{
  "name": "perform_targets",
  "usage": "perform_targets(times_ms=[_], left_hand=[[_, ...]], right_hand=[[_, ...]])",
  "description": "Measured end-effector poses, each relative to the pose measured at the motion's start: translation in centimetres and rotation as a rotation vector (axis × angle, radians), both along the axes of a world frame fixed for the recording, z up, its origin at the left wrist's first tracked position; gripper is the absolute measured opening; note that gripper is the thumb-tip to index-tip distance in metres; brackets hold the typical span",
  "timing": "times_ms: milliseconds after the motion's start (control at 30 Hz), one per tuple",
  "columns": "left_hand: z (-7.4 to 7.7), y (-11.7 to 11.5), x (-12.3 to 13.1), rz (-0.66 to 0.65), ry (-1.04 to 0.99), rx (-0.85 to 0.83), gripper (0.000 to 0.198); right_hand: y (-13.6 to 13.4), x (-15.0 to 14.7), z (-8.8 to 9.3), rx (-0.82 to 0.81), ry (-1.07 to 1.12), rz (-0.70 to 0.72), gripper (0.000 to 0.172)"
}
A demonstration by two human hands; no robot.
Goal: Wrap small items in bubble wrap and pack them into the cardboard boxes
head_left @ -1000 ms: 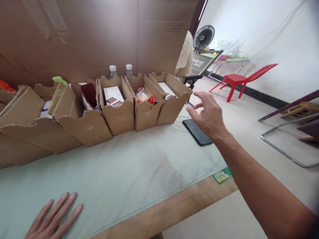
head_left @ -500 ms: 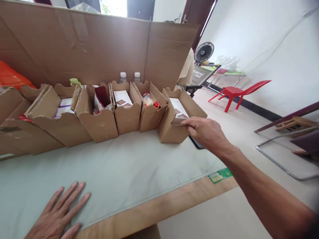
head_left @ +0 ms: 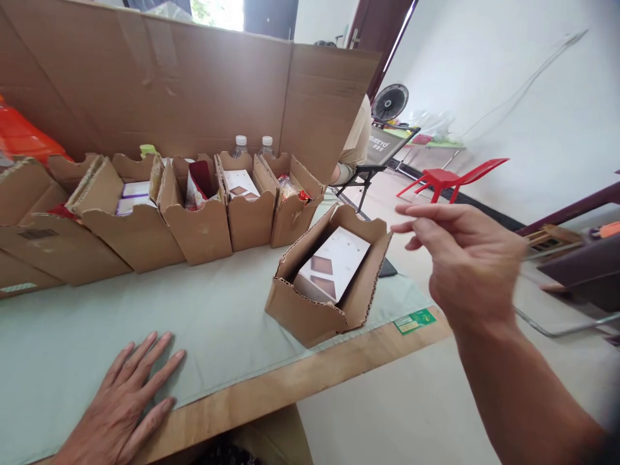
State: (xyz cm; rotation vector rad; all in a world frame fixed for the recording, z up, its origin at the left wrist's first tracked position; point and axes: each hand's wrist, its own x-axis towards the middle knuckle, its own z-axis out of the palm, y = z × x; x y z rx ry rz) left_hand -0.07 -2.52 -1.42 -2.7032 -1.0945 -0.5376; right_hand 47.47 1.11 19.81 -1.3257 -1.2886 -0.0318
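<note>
A small open cardboard box [head_left: 314, 316] stands alone near the table's front edge, turned at an angle. A white packet with brown squares [head_left: 334, 261] lies inside it. My right hand [head_left: 460, 258] hovers to the right of the box, clear of it, with loosely bent fingers and nothing in them. My left hand [head_left: 126, 400] lies flat with spread fingers on the pale green table cover [head_left: 217, 323], near the front left edge.
A row of similar boxes [head_left: 198, 232] with packets stands along a tall cardboard wall [head_left: 194, 84]; two water bottles [head_left: 241, 145] stand behind. A dark phone [head_left: 387, 267] peeks out behind the lone box. A seated person [head_left: 356, 139], fan [head_left: 390, 102] and red chair [head_left: 450, 177] are beyond.
My right hand took the rightmost box by its rim, pulled it out of the row toward the front edge, and has let go. My left hand stayed flat.
</note>
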Motion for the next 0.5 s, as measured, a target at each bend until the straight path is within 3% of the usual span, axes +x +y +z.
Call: perform_targets(times_ms=[33, 100, 167, 267, 367, 433, 500], left_hand=[[0.3, -0.3, 0.8, 0.023, -0.047, -0.019, 0.070], [1.0, -1.1, 3.3, 0.056, -0.144, -0.094, 0.070], [1.9, -1.8, 7.0, 0.069, -0.256, -0.221, 0.070], [2.9, -2.2, 13.8, 0.099, -0.458, -0.449, 0.078], [2.8, -1.6, 19.8, 0.041, -0.643, -0.598, 0.100], [2.4, -1.0, 22.3, 0.034, -0.743, -0.643, 0.110], [2.0, -0.2, 23.3, 0.058, -0.820, -0.647, 0.115]], right_hand=[[1.6, 2.1, -1.3, 0.016, 0.089, -0.035, 0.009], [4.5, 5.7, -4.5, -0.099, 0.274, -0.097, 0.019], [6.5, 7.5, -8.0, -0.221, 0.384, -0.065, 0.028], [7.5, 6.9, -12.0, -0.306, 0.420, 0.060, 0.045], [6.8, 4.9, -14.1, -0.330, 0.449, 0.176, 0.059], [6.0, 3.8, -14.9, -0.331, 0.485, 0.213, 0.066], [5.3, 3.0, -15.5, -0.328, 0.523, 0.231, 0.070]])
